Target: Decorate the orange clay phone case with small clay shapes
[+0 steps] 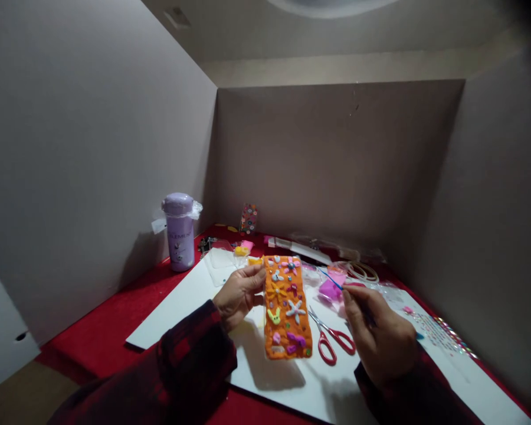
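My left hand (241, 295) grips the left edge of an orange clay-covered phone case (287, 307), tilted up above the white board. Small clay flowers, a pale star shape, other colourful pieces and tiny gems dot its face. Between the thumb and fingers of my right hand (376, 324) is a thin blue stick-like tool (331, 279), its tip pointing up and left, apart from the case. A pair of red-handled scissors (331, 339) lies on the board between the case and my right hand. Pink clay in a plastic bag (331, 289) rests behind the tool.
A white board (177, 321) lies on a red cloth (92, 324). At the back left stands a purple bottle (180, 233); a flowered case (248, 219) leans further back. Sheets of gems (442, 333) lie at right, beyond my hand. Grey panels enclose the table.
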The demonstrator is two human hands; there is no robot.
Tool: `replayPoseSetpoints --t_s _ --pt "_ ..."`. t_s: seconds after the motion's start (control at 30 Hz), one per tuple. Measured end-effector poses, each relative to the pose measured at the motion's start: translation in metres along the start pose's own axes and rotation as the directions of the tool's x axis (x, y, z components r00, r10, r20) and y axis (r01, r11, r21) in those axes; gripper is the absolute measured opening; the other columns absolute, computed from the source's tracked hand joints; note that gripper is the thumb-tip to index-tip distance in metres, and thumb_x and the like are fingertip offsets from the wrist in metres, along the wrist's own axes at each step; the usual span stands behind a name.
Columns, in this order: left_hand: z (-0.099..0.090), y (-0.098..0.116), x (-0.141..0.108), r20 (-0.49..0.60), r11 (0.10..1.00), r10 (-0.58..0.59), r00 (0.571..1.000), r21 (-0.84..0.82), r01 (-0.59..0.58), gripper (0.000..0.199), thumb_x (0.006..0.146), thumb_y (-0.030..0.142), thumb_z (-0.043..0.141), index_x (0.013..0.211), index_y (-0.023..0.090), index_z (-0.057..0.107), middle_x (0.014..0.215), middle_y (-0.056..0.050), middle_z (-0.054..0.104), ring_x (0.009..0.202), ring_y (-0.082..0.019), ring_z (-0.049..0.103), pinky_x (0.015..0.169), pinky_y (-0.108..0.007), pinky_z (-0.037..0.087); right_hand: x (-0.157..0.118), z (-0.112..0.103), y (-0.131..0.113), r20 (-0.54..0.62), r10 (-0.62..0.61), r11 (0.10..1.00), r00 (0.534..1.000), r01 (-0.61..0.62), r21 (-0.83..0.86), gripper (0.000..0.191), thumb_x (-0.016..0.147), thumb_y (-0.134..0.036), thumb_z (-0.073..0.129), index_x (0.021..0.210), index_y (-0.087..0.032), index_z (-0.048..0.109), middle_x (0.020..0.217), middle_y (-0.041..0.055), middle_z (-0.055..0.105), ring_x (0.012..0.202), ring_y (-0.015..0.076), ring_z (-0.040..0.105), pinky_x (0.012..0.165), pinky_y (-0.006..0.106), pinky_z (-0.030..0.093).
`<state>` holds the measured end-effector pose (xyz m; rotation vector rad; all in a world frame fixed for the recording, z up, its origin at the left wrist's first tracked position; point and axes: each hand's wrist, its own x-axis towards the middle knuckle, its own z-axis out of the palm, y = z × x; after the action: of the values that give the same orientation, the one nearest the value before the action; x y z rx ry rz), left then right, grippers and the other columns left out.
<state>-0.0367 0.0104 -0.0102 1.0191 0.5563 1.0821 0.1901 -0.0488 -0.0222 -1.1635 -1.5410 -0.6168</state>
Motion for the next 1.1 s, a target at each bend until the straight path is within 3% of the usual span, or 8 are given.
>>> replayPoseSetpoints --t_s 0.13,0.3,0.5,0.73,1.1 --pt "-0.003 0.003 0.003 -0.062 0.998 0.055 0.997 -0.009 -0.056 0.025 0.074 0.025 0.067 0.096 0.012 0.064 0.094 -0.009 0.065 0.078 -0.015 0.061 0.064 -0.025 0.051 -0.021 0.007 0.018 0.207 -0.005 1.0 0.978 0.007 -0.007 0.012 0.084 -0.025 0.052 0.087 -0.018 0.062 0.071 0.0001 0.066 0.059 0.0118 0.061 0.056 0.021 0.043" --pt "-0.011 0.004 0.009 -0.118 0.992 0.123 0.985 -0.026 -0.127 0.025 0.073 0.024 0.069 0.095 0.013 0.064 0.088 -0.007 0.065 0.073 -0.013 0.061 0.06 -0.023 0.052 -0.038 0.017 0.012 0.308 -0.081 0.997 0.948 0.079 0.017 0.011 0.083 -0.02 0.052 0.081 -0.019 0.062 0.073 0.0011 0.065 0.069 0.0142 0.061 0.062 0.023 0.041" --pt "-0.018 0.002 0.013 -0.156 0.993 0.107 0.982 -0.041 -0.115 0.024 0.07 0.026 0.071 0.088 0.011 0.064 0.08 -0.006 0.065 0.064 -0.013 0.06 0.055 -0.023 0.051 -0.04 0.019 0.001 0.299 -0.164 0.986 0.94 0.148 0.074 0.02 0.088 -0.022 0.045 0.076 -0.019 0.062 0.066 0.0009 0.061 0.063 0.0137 0.058 0.057 0.024 0.036" --pt "-0.017 0.001 0.012 -0.155 0.994 0.065 0.986 -0.076 -0.078 0.025 0.069 0.028 0.072 0.085 0.01 0.064 0.076 -0.006 0.064 0.061 -0.012 0.059 0.054 -0.023 0.05 -0.04 0.028 0.005 0.214 -0.16 0.987 0.963 0.154 0.044 0.02 0.09 -0.021 0.042 0.09 -0.017 0.061 0.072 0.0025 0.063 0.069 0.0166 0.059 0.061 0.026 0.038" --pt "-0.013 0.002 0.008 -0.109 0.996 0.009 0.994 -0.083 -0.018 0.025 0.073 0.029 0.068 0.088 0.01 0.064 0.083 -0.009 0.066 0.068 -0.014 0.061 0.059 -0.025 0.049 -0.034 0.039 0.008 0.293 -0.188 0.979 0.938 0.153 0.136 0.018 0.088 -0.019 0.044 0.096 -0.017 0.06 0.078 0.0039 0.065 0.073 0.0181 0.061 0.063 0.029 0.045"
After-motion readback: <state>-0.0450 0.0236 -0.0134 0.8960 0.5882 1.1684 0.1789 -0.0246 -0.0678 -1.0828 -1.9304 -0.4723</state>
